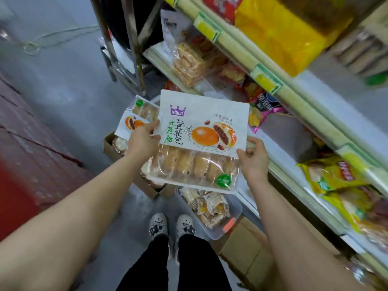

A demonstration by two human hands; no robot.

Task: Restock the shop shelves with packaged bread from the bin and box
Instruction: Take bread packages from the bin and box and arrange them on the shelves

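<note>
I hold a large white bread pack (201,141) with a purple crown logo and a row of buns behind clear film. My left hand (142,139) grips its left edge, and my right hand (254,160) grips its right edge. The pack hangs flat above a cardboard box (147,187) on the floor. Another pack of the same kind (136,118) lies on that box, partly hidden behind my left hand. A clear plastic bin (228,219) with several small wrapped breads sits on the floor below the held pack.
Shop shelves (294,164) run along the right with yellow bread bags (336,177), orange packs (195,61) and other snacks. A bare white stretch of shelf lies right of my right hand. A metal rack (123,49) stands behind. More cardboard boxes (247,246) sit under the shelf. My feet (170,225) stand on grey floor.
</note>
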